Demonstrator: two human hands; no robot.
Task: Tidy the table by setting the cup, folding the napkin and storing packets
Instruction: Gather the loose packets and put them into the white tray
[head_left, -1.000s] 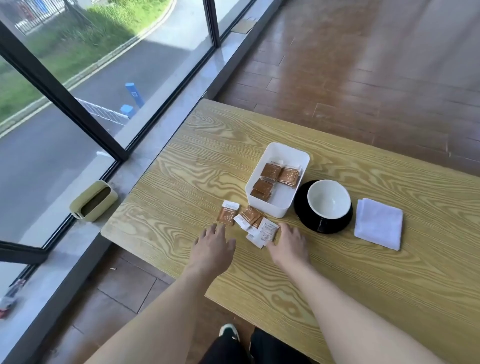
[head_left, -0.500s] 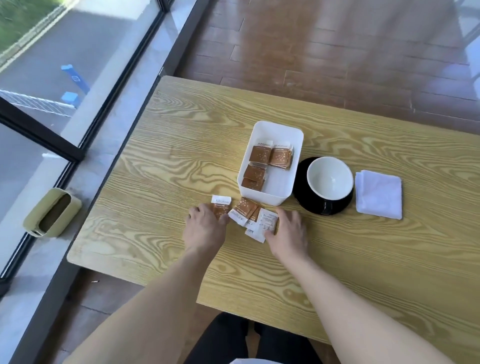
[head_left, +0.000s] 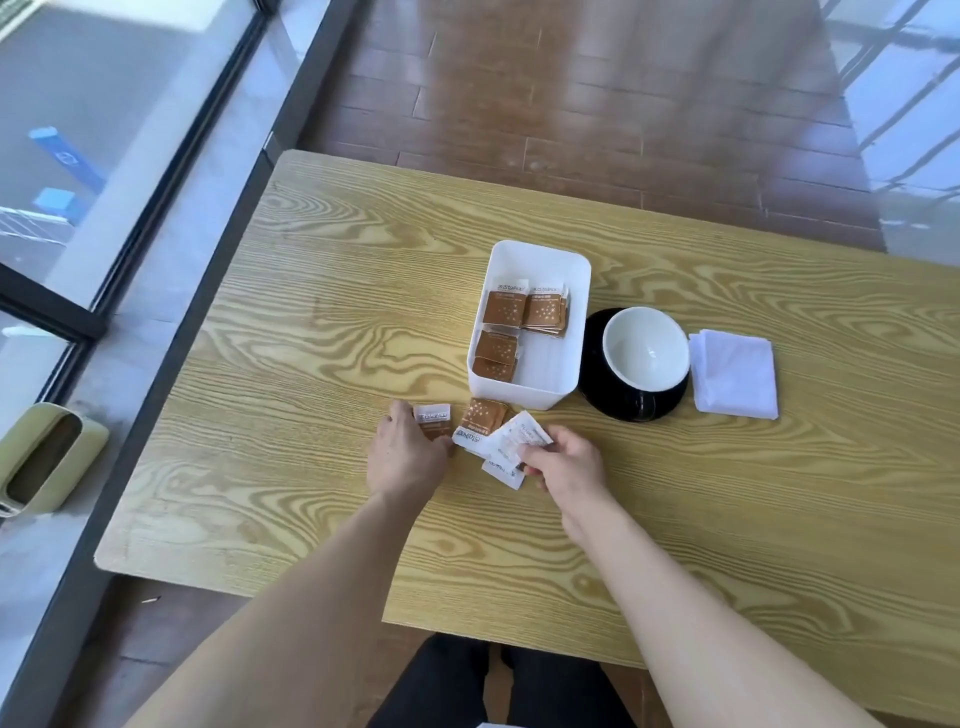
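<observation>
Beneath the left hand (head_left: 408, 460) one packet (head_left: 434, 420) is half hidden, grip unclear; right hand (head_left: 563, 462) pinches white packets (head_left: 519, 441)

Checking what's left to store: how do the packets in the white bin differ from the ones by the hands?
The packets in the white bin lie brown side up in neat overlapping groups; the loose packets on the table are scattered, some showing white backs. The binned ones are untouched; both hands are on the loose ones. All look like the same brand.
</observation>
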